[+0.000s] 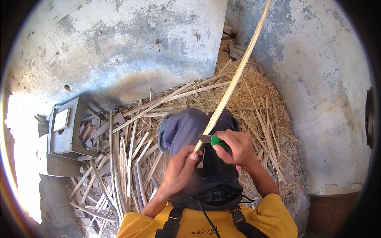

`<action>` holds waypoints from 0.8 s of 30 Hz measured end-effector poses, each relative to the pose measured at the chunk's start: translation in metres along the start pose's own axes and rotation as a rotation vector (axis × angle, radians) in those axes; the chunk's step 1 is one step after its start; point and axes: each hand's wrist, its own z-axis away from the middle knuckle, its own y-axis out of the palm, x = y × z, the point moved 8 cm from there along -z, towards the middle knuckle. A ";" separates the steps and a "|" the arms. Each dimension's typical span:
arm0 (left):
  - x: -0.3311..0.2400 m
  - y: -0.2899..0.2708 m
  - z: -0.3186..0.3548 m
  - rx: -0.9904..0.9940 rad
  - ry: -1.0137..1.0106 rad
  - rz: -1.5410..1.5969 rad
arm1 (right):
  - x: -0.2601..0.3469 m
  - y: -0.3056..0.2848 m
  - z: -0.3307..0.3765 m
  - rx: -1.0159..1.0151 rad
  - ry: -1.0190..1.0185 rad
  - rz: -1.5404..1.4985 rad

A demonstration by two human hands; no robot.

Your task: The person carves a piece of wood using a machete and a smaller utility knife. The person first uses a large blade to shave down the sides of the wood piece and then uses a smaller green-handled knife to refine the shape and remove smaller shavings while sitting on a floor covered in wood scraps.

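Observation:
A long pale strip of split wood or bamboo [234, 83] slants from my lap up to the top edge. Its near end is gripped by my left hand [180, 168], thumb on top and fingers closed around it. My right hand [237, 147] is closed on the green handle of a utility knife [217, 141]. The knife's wide grey blade lies against the strip just beyond my left fingers. Both hands are above my dark trousers [186, 129]. Part of the knife handle is hidden inside my right fingers.
Many loose strips [131, 154] lie on the floor to my left. Straw-like shavings [258, 91] spread ahead and to the right. A grey wooden box [65, 135] with an opening stands at the left. Weathered walls [329, 87] rise ahead and on the right.

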 end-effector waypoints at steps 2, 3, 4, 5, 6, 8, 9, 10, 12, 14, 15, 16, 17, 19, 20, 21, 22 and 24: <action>-0.003 0.000 0.000 -0.008 0.088 -0.027 | 0.005 0.002 0.000 0.017 -0.036 0.036; -0.009 0.001 0.001 -0.015 0.177 -0.055 | 0.009 0.004 -0.001 0.033 -0.071 0.073; -0.009 0.002 0.001 -0.014 0.175 -0.055 | 0.008 0.006 0.000 0.034 -0.070 0.072; -0.010 0.002 0.001 -0.038 0.170 -0.067 | 0.006 0.007 0.002 0.017 -0.074 0.073; -0.011 0.002 0.002 -0.063 0.164 -0.079 | 0.005 0.008 0.003 0.001 -0.079 0.074; -0.015 0.001 0.002 -0.084 0.190 -0.149 | 0.005 0.007 0.003 0.001 -0.079 0.085; -0.019 0.000 0.003 -0.107 0.215 -0.220 | 0.004 0.007 0.003 0.002 -0.079 0.095; -0.021 0.000 0.003 -0.107 0.215 -0.220 | 0.004 0.007 0.003 0.002 -0.079 0.095; -0.024 0.001 0.004 -0.104 0.195 -0.280 | 0.003 0.007 0.005 -0.023 -0.096 0.100; -0.024 0.002 0.005 -0.103 0.199 -0.284 | 0.004 0.006 0.004 -0.041 -0.105 0.113; -0.024 0.003 0.006 -0.103 0.204 -0.289 | 0.005 0.004 0.003 -0.060 -0.113 0.126; -0.024 0.004 0.006 -0.104 0.204 -0.289 | 0.006 0.004 0.003 -0.060 -0.113 0.125; -0.025 0.004 0.006 -0.101 0.204 -0.295 | 0.006 0.003 0.003 -0.067 -0.113 0.137; -0.026 0.006 0.007 -0.097 0.204 -0.301 | 0.007 0.002 0.003 -0.074 -0.112 0.150; -0.027 0.007 0.007 -0.092 0.202 -0.290 | 0.008 0.000 0.003 -0.096 -0.130 0.170; -0.027 0.008 0.007 -0.088 0.200 -0.279 | 0.010 -0.002 0.003 -0.118 -0.148 0.190; -0.027 0.009 0.007 -0.087 0.200 -0.280 | 0.008 -0.001 0.004 -0.119 -0.147 0.190; -0.027 0.010 0.007 -0.090 0.199 -0.309 | 0.002 -0.005 0.004 -0.164 -0.104 0.172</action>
